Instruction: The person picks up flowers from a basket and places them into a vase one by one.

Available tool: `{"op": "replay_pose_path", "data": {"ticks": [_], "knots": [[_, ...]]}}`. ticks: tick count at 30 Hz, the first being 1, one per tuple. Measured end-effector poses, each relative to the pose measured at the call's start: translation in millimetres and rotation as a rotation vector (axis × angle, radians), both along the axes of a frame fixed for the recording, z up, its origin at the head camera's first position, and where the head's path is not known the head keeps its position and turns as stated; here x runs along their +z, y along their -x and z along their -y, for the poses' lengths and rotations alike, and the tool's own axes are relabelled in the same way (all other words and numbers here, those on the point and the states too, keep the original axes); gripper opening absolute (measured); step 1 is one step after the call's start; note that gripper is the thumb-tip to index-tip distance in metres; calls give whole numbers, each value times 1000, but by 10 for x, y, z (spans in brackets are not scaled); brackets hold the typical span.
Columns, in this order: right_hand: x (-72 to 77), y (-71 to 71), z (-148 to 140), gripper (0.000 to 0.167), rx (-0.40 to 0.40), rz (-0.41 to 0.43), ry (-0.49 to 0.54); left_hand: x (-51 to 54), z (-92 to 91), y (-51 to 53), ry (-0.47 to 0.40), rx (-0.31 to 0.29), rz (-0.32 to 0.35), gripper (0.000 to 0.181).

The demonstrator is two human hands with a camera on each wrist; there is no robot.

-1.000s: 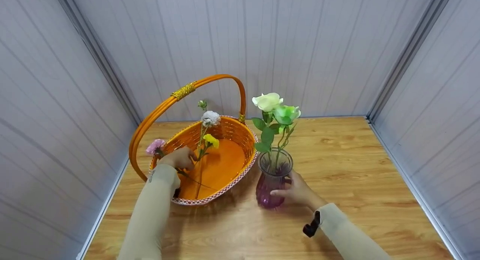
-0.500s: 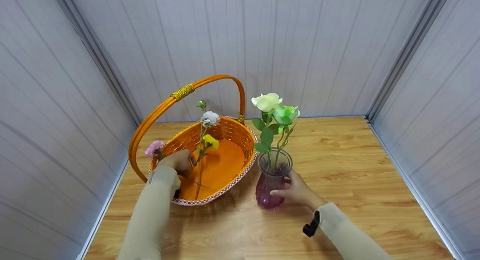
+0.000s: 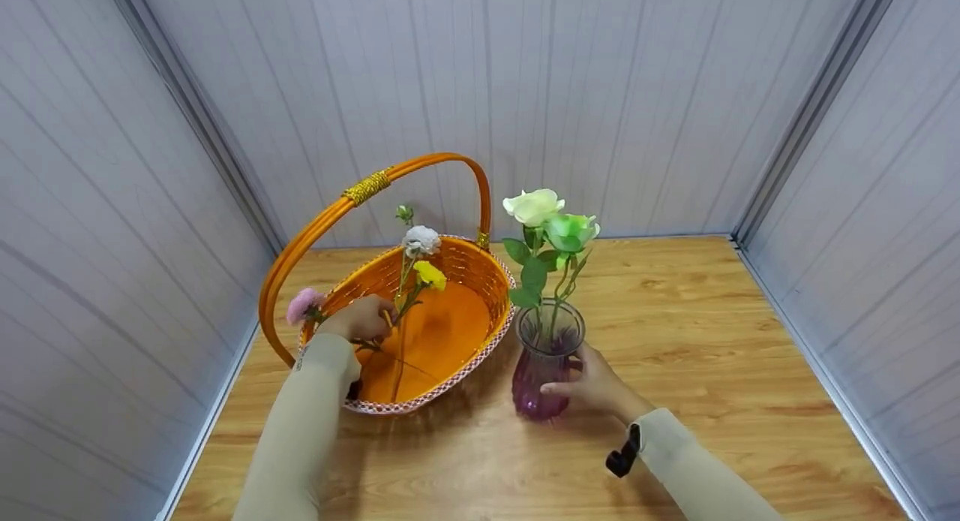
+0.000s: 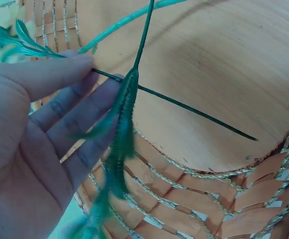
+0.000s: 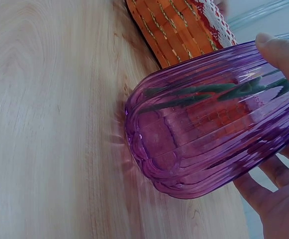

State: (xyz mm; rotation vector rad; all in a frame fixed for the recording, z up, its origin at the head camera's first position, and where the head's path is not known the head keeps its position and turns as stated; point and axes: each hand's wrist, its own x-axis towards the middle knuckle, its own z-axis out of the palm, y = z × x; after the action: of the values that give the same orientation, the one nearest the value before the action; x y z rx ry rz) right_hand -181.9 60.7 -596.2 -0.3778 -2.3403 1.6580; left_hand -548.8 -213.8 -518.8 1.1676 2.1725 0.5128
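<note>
My left hand (image 3: pixel 365 317) is inside the orange basket (image 3: pixel 480 359). Thumb and fingers pinch the thin stem (image 4: pixel 199 112) of a yellow carnation (image 3: pixel 430 275), its bloom up and to the right. Another leafy stem (image 4: pixel 127 107), blurred, crosses it near the palm. A pink flower (image 3: pixel 304 305) leans at the basket's left rim, and a white flower (image 3: pixel 421 240) stands toward the back. My right hand (image 3: pixel 596 386) grips the side of a purple glass vase (image 5: pixel 204 129), thumb in front. The vase stands on the table holding a white rose (image 3: pixel 534 206) and a green rose (image 3: pixel 571 230).
The basket's tall orange handle (image 3: pixel 307 237) arches above my left hand. A wooden table (image 3: pixel 690 318) carries everything, enclosed by pale panel walls (image 3: pixel 562 93) at the back and both sides. A black strap (image 3: pixel 622 452) hangs at my right wrist.
The yellow carnation has shifted slightly up and right with the left fingers. The pink flower has moved a little left and down. My right hand and the vase stay practically in place.
</note>
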Motion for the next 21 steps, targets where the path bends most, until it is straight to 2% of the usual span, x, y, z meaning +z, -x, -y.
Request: {"op": "replay_pose_path", "data": {"ticks": [3, 5, 14, 21], "knots": [[2, -8, -1, 95, -5, 3, 2, 10, -12, -1, -70, 5, -3, 19], [4, -11, -5, 95, 0, -2, -7, 11, -14, 2, -106, 22, 20, 18], [2, -18, -3, 94, 8, -12, -19, 30, -38, 8, -212, 85, 46, 17], [18, -20, 14, 93, 2, -5, 8, 140, -70, -43, -355, 113, 143, 15]]}}
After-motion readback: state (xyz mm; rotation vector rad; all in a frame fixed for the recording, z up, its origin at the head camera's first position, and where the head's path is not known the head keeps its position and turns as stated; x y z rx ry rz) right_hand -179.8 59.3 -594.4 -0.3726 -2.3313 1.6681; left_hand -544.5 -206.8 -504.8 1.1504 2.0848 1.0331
